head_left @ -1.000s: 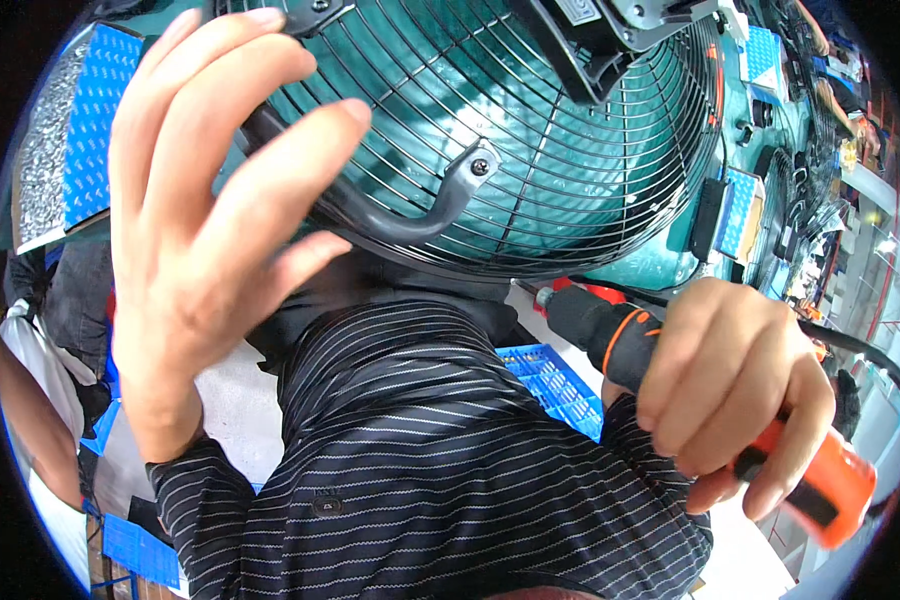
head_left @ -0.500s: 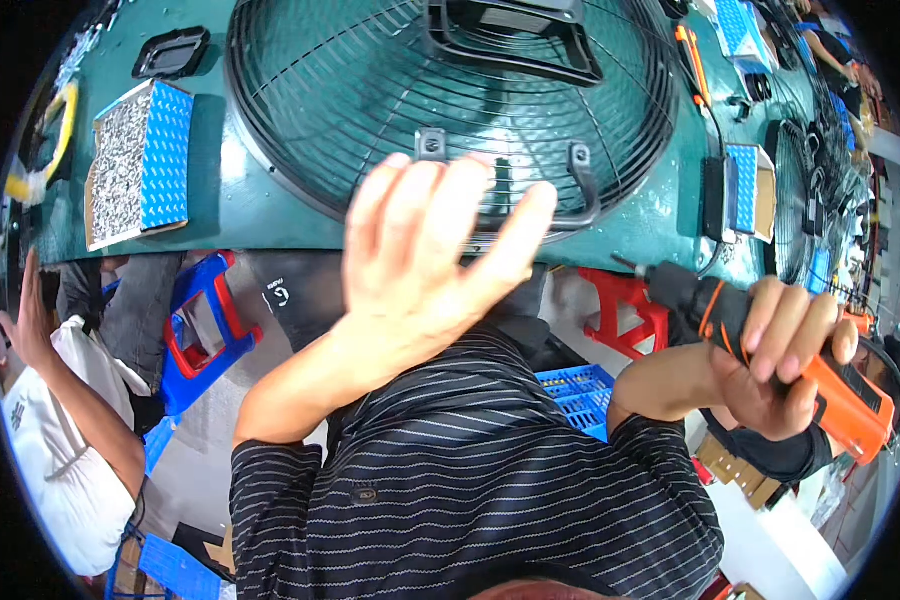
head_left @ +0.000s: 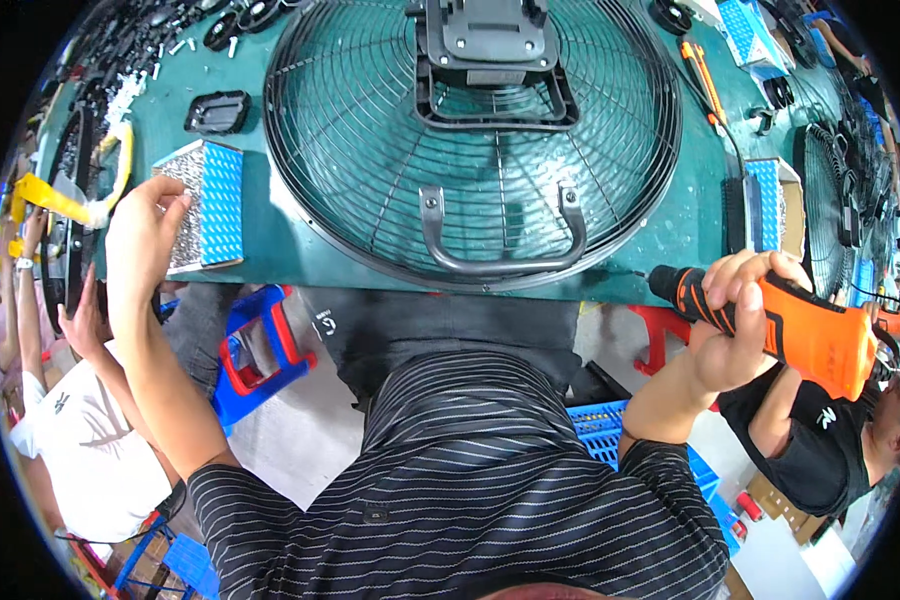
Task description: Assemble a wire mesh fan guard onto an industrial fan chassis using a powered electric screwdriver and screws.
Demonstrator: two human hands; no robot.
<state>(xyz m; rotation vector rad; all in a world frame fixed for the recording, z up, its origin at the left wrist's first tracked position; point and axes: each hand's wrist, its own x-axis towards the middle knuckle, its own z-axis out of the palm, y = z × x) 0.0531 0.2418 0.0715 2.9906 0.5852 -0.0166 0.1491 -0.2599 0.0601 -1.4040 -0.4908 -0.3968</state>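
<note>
My left hand is over the blue-and-white box of small silver screws. Its thumb and fingertips are pinched together; whatever they hold is too small to make out. In my right hand is an orange and black electric screwdriver, its bit pointing left past the table's front edge. Between my hands lies a large round black wire fan guard. A curved metal handle is at its near edge, and a black bracket stands at its far side.
Behind the screw box sits a black plastic tray. An orange-handled tool and an open carton lie on the right of the green table. A person in white is at my left, another in black at my right.
My left hand has moved left from above the fan guard's handle to the screw box, its fingers closing into a pinch. The screwdriver has risen slightly in my right hand.
</note>
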